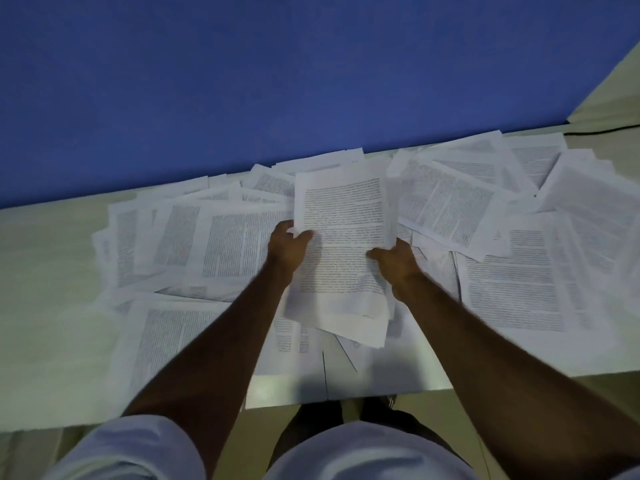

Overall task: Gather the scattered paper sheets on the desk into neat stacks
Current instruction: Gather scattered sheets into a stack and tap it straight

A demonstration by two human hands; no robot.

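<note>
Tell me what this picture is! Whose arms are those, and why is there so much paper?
The camera sits on a person's head and looks down, so you see their own arms reaching forward. There is no machine here, only two bare hands. The left hand and right hand grip the side edges of a bundle of printed sheets, held up above the rest. Many more scattered sheets lie overlapping on the pale desk. Behind the desk is a blue wall. The person is gathering the pages into tidy stacks.
</note>
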